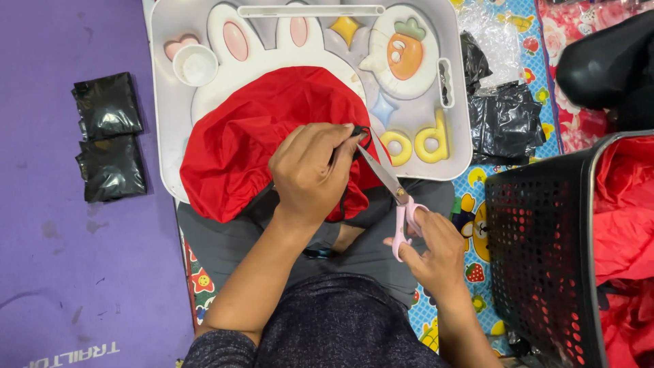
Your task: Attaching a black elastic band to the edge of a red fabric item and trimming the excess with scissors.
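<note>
A red fabric piece (252, 136) lies bunched over a white lap tray (163, 116) with rabbit and carrot shapes. My left hand (310, 174) pinches a black cord or edge of the fabric at its right side. My right hand (432, 249) holds pink-handled scissors (395, 197), whose blades point up-left and meet the black cord right by my left fingertips.
Two folded black plastic bags (109, 136) lie on the purple mat at left. More black bags (504, 119) sit right of the tray on a patterned mat. A black perforated basket (545, 259) with red fabric (627, 232) stands at right.
</note>
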